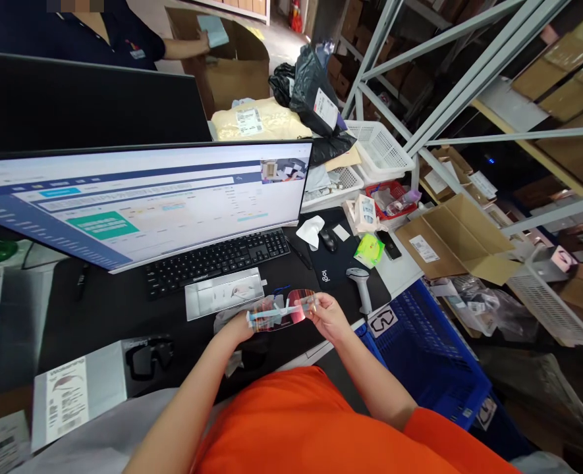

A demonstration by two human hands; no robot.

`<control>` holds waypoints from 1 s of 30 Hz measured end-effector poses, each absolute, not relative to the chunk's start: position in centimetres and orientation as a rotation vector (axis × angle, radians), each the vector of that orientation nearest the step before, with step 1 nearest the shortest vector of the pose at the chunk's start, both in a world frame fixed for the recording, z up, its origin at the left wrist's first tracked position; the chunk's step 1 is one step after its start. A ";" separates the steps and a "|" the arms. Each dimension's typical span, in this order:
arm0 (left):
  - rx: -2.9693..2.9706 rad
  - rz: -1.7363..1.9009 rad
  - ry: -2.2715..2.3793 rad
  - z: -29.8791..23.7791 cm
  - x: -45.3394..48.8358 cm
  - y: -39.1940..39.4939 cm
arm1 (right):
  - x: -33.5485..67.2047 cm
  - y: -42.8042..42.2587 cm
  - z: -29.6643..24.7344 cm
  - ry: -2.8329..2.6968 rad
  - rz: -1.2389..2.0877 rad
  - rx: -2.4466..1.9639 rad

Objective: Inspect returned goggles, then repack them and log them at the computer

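Here are the tinted glasses (300,307), lifted just above the front edge of the worktop (116,299), near its middle. The right hand (329,320) has thumb and fingers pinched on the right end; the left hand (240,329) is closed on the left end, its fingers partly hidden. Gripping both ends, it seems, keeps the glasses steady and most of the lens clear of the fingers. Just beyond lies a white box (224,296), low and within easy reach, presumably to keep it handy. Further back comes the keyboard (217,261), set along the foot of the monitor (157,204), perhaps so screen and keys face the person. Out to the right, the scanner (360,286) rests close to the front right corner, handle toward the person, likely for a quick grab. Over at the front left corner, a printed carton (81,395) sits, leaving the middle for handwork.
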State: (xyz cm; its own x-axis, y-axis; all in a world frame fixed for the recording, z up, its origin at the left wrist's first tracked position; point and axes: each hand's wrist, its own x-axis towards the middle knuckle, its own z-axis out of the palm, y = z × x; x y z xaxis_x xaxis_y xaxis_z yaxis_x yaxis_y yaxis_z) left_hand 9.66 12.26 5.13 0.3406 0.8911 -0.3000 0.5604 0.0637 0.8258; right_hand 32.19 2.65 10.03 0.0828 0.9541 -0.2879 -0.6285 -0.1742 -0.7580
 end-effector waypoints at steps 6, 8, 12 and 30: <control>1.541 0.522 1.276 8.0 5.9 9.1 | 30.6 3.4 11.0 -0.450 1.546 -0.900; 1.528 0.611 1.317 9.5 4.3 7.0 | 29.9 3.8 11.5 -0.475 1.572 -0.903; 1.416 0.796 1.268 12.1 2.1 2.7 | 27.7 4.5 12.3 -0.526 1.643 -0.873; 0.140 1.212 1.088 16.6 1.8 0.7 | 25.2 4.8 13.7 -0.521 2.048 -1.154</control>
State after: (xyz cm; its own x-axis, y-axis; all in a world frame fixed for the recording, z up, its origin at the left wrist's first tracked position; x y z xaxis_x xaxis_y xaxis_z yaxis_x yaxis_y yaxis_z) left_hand 1.83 0.65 16.59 -0.0564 0.8008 -0.5963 -0.6792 0.4070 0.6108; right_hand 25.16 4.75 13.74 -0.3421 0.7507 -0.5652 -0.3894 -0.6607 -0.6417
